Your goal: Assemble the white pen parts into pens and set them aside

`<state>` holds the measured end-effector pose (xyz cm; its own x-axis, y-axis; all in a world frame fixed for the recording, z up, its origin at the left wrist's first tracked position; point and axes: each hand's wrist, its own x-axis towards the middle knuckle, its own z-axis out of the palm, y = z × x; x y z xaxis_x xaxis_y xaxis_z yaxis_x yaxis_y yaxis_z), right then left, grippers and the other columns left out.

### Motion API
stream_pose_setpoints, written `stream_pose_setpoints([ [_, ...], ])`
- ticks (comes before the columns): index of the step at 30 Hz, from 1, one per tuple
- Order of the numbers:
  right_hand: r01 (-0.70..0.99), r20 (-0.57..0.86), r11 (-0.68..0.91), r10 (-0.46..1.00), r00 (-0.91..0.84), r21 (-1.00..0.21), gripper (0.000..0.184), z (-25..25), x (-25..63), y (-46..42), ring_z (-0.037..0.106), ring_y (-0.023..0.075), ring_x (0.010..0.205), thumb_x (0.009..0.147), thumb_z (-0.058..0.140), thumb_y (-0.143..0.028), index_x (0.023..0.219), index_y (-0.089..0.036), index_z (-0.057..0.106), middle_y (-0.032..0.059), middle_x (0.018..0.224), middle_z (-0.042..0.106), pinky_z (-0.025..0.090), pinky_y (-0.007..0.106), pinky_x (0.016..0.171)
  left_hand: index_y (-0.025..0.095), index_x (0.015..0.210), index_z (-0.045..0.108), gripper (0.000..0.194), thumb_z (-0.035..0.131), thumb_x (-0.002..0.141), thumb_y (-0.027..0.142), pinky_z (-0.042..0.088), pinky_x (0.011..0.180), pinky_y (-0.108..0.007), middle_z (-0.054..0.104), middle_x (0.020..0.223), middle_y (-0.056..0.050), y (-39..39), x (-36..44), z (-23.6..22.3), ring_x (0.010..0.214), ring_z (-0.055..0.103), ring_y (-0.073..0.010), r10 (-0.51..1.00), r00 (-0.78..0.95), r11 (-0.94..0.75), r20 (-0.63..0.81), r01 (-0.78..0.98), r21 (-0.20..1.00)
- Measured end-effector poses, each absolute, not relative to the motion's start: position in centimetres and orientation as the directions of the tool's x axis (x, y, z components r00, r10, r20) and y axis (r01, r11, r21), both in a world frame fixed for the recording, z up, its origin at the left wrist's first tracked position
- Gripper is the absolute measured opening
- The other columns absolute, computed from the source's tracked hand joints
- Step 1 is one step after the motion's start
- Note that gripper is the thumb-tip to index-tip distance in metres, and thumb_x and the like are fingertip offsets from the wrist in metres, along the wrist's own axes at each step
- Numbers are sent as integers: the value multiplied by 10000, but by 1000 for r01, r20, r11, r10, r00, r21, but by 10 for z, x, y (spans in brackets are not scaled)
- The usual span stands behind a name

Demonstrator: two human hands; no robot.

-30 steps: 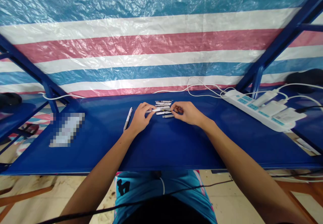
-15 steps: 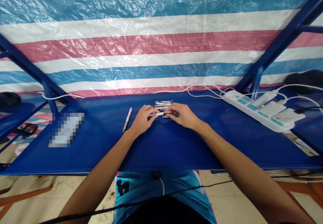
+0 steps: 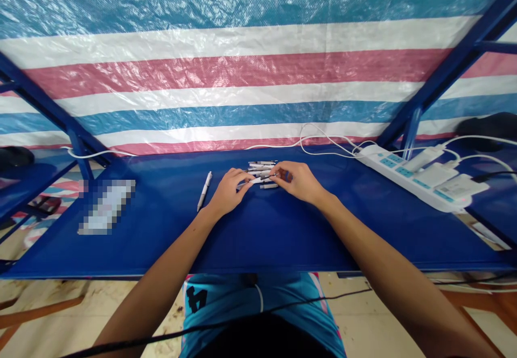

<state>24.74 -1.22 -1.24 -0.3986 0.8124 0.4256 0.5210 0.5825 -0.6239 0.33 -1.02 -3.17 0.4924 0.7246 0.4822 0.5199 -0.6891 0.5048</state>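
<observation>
My left hand (image 3: 231, 191) is closed, with thumb and fingertips pinching a white pen (image 3: 256, 181) that points to the right. Close beside it, my right hand (image 3: 297, 180) is closed too, its thumb and forefinger pressed together at a thin dark piece near the pen's right end; the fingers partly hide that piece. Just behind both hands lies a small stack of pens (image 3: 262, 163), white and grey with dark parts. Another pen end (image 3: 269, 186) shows below the right fingertips. A single white pen (image 3: 204, 191) rests on the table left of my left hand.
The blue table (image 3: 258, 234) stretches under both arms. At right lies a white power strip (image 3: 407, 177) with several plugs and adapters. White cables (image 3: 323, 137) run along the back edge. A blurred pale flat object (image 3: 107, 207) lies at left. Striped sheeting (image 3: 258, 72) hangs behind.
My right hand has moved slightly right and up, away from the white pen's end, uncovering the pen end below it. My left hand stays in place, still pinching the pen.
</observation>
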Motion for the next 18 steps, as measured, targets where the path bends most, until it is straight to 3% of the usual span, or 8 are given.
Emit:
stream_pose_setpoints([
  [18, 512, 361, 555, 826, -434, -655, 300, -12, 244, -15, 608, 162, 629, 969, 612, -433, 834, -198, 741, 38, 730, 705, 431, 263, 634, 226, 1021, 740, 212, 551, 1014, 321, 547, 930, -431, 749, 969, -83, -10, 2, -32, 958, 661, -265, 726, 510, -687, 461, 521, 506],
])
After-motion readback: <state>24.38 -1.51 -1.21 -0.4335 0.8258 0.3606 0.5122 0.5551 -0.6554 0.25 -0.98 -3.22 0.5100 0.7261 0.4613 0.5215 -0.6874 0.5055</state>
